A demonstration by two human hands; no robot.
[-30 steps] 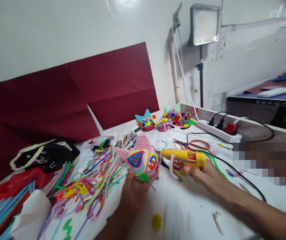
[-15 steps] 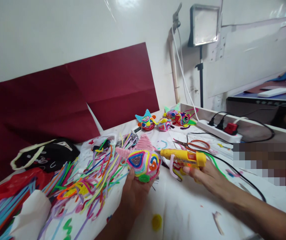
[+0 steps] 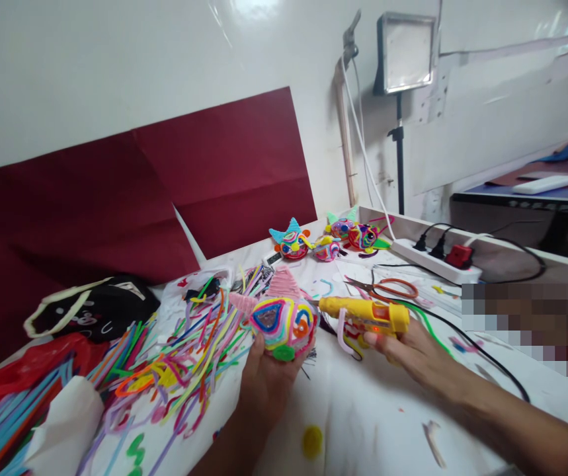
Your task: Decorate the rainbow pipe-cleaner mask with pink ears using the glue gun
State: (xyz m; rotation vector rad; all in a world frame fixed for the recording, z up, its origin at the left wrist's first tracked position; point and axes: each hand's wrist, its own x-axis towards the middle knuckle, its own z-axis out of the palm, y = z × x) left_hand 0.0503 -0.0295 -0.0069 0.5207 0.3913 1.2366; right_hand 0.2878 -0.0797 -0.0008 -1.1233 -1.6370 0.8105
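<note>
My left hand (image 3: 268, 380) is wrapped round a ball-shaped craft figure (image 3: 288, 330) covered with coloured chenille stems. Two pink pointed pieces (image 3: 282, 284) stick out of its top and left side. In my right hand (image 3: 410, 350) is a yellow hot glue gun (image 3: 363, 312) with a small red light lit. Its nozzle points left, at the figure's upper right edge; whether it touches, I cannot tell. A pale pink bent chenille stem (image 3: 343, 336) hangs in front of the gun; what holds it is unclear.
Loose chenille stems (image 3: 184, 370) cover the table's left side, beside a black bag (image 3: 100, 311). Orange-handled scissors (image 3: 395, 288) lie behind the gun. Several finished figures (image 3: 293, 241) stand at the back. A power strip (image 3: 437, 263) lies right, and a black cord (image 3: 482, 347) curves nearby.
Very little differs. The figure has shifted slightly left in my left hand's hold, and the glue gun stays almost still beside it.
</note>
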